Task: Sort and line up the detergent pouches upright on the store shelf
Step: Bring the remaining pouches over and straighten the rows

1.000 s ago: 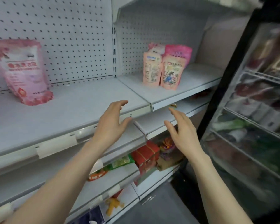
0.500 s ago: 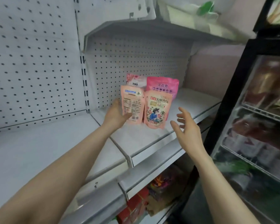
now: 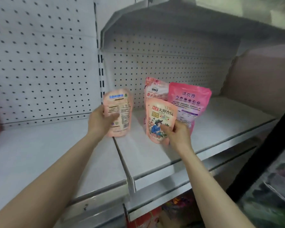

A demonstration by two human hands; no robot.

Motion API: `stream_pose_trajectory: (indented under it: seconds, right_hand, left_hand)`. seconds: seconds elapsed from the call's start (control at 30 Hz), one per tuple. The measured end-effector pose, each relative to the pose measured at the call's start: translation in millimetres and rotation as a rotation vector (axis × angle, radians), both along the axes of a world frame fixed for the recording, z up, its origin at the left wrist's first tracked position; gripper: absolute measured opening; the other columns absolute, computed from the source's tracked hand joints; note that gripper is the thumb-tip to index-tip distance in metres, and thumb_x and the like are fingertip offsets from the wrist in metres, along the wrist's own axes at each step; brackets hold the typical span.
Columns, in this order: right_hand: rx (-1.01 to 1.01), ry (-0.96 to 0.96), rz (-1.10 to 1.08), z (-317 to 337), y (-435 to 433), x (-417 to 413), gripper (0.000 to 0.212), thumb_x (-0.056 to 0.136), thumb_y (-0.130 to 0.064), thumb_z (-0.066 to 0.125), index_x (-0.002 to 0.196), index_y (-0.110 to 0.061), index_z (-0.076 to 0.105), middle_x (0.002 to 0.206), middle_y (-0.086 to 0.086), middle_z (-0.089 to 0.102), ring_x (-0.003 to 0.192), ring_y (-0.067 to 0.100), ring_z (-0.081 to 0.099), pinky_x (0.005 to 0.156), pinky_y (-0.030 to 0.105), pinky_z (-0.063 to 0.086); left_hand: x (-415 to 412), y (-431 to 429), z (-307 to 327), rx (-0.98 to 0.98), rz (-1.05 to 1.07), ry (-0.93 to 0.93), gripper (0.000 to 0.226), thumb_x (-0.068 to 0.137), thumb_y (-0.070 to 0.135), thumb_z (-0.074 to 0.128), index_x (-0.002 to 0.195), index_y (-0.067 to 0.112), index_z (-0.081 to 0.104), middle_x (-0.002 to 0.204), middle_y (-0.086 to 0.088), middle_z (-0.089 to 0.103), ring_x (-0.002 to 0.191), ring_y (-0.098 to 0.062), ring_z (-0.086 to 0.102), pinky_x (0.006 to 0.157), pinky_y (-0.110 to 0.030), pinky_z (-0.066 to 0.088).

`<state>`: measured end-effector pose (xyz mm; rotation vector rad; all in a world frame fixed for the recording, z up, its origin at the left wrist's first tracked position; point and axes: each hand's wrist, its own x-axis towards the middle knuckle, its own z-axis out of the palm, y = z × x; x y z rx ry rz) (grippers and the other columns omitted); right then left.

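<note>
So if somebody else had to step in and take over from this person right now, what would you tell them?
Left hand: gripping a peach pouch, back label facing out, held up over the seam between the two shelf sections.
Right hand: gripping the flower-print pouch by its lower right side, just in front of the others.
Still standing at the back of the right shelf: a bright pink pouch and a paler pink pouch partly hidden behind the front one.
Done: nothing lined up yet.
Left: set both held pouches down upright, group like with like, and straighten the row.
</note>
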<state>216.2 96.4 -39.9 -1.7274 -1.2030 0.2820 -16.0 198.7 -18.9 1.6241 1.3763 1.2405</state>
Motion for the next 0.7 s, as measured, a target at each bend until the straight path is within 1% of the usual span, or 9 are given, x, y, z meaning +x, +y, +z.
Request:
stream_pose_trajectory:
  seconds: [0.13, 0.27, 0.33, 0.37, 0.47, 0.53, 0.57, 0.63, 0.7]
  right_hand:
    - [0.019, 0.035, 0.171, 2.9, 28.0, -43.1, 0.017, 0.089, -0.018, 0.069, 0.105, -0.011, 0.072, 0.102, 0.000, 0.075, 0.083, 0.009, 0.069, 0.066, 0.021, 0.054]
    - [0.007, 0.025, 0.198, 3.2, 45.0, -61.0, 0.022, 0.090, -0.021, 0.067, 0.111, -0.014, 0.069, 0.107, 0.003, 0.075, 0.094, 0.020, 0.071, 0.081, 0.040, 0.057]
    - [0.016, -0.011, 0.215, 6.0, 41.4, -57.3, 0.022, 0.090, -0.022, 0.065, 0.111, -0.017, 0.067, 0.106, 0.000, 0.075, 0.093, 0.018, 0.071, 0.079, 0.043, 0.058]
    - [0.080, -0.041, 0.203, 7.9, 34.5, -52.1, 0.021, 0.090, -0.023, 0.065, 0.110, -0.019, 0.066, 0.103, -0.003, 0.075, 0.091, 0.016, 0.070, 0.078, 0.042, 0.058]
    - [0.487, -0.161, -0.066, 13.5, 2.6, -21.6, 0.021, 0.091, -0.021, 0.065, 0.111, -0.017, 0.062, 0.106, -0.005, 0.067, 0.097, 0.016, 0.061, 0.083, 0.037, 0.051]
    - [0.675, -0.175, -0.332, 18.8, -14.7, 7.3, 0.032, 0.089, -0.018, 0.067, 0.117, -0.009, 0.055, 0.115, 0.004, 0.058, 0.108, 0.022, 0.053, 0.092, 0.034, 0.043]
    - [0.689, -0.135, -0.412, 20.1, -16.9, 23.7, 0.042, 0.087, -0.019, 0.069, 0.122, -0.006, 0.051, 0.121, 0.009, 0.054, 0.114, 0.025, 0.050, 0.096, 0.034, 0.041]
    - [0.540, 0.001, -0.401, 19.9, -10.8, 51.8, 0.056, 0.086, -0.033, 0.068, 0.132, -0.010, 0.046, 0.130, 0.010, 0.053, 0.121, 0.026, 0.051, 0.104, 0.039, 0.041]
    - [0.287, 0.151, -0.275, 21.0, -3.4, 67.4, 0.048, 0.088, -0.053, 0.058, 0.121, -0.018, 0.054, 0.118, 0.005, 0.064, 0.111, 0.027, 0.060, 0.098, 0.046, 0.048]
  left_hand:
    - [-36.0, -7.1, -1.4, 0.009, 0.164, -0.027, 0.020, 0.084, 0.021, 0.068, 0.104, 0.019, 0.064, 0.099, -0.001, 0.070, 0.073, -0.013, 0.066, 0.078, -0.041, 0.057]
    - [-40.2, -13.2, -8.1, 0.032, 0.154, -0.004, 0.024, 0.089, 0.014, 0.060, 0.113, 0.016, 0.062, 0.102, -0.002, 0.068, 0.079, -0.017, 0.062, 0.071, -0.029, 0.048]
    - [-37.2, -14.9, -9.6, 0.024, 0.136, 0.014, 0.028, 0.090, 0.012, 0.058, 0.117, 0.016, 0.059, 0.104, 0.000, 0.065, 0.082, -0.015, 0.061, 0.069, -0.027, 0.045]
    - [-36.6, -15.0, -10.7, 0.018, 0.137, 0.020, 0.031, 0.089, 0.011, 0.058, 0.119, 0.017, 0.057, 0.107, 0.000, 0.065, 0.087, -0.018, 0.062, 0.072, -0.029, 0.047]
    - [-34.1, -21.7, -13.1, 0.065, 0.184, 0.024, 0.048, 0.084, 0.009, 0.064, 0.127, 0.016, 0.045, 0.123, -0.004, 0.059, 0.107, -0.027, 0.059, 0.089, -0.043, 0.051]
    - [-27.8, -34.4, -10.8, 0.234, 0.271, 0.032, 0.063, 0.082, 0.003, 0.065, 0.138, 0.012, 0.037, 0.136, -0.009, 0.045, 0.121, -0.026, 0.050, 0.101, -0.039, 0.043]
    - [-22.2, -43.4, -7.3, 0.359, 0.317, 0.048, 0.065, 0.082, 0.001, 0.064, 0.139, 0.010, 0.035, 0.139, -0.012, 0.039, 0.126, -0.026, 0.044, 0.106, -0.037, 0.039]
    - [-3.6, -60.9, 1.3, 0.579, 0.307, 0.055, 0.058, 0.082, -0.002, 0.061, 0.135, 0.008, 0.041, 0.136, -0.013, 0.039, 0.128, -0.027, 0.040, 0.107, -0.040, 0.039]
    - [22.2, -75.3, 5.4, 0.655, 0.163, 0.050, 0.048, 0.082, -0.004, 0.061, 0.127, 0.008, 0.051, 0.131, -0.010, 0.045, 0.125, -0.024, 0.043, 0.102, -0.044, 0.043]
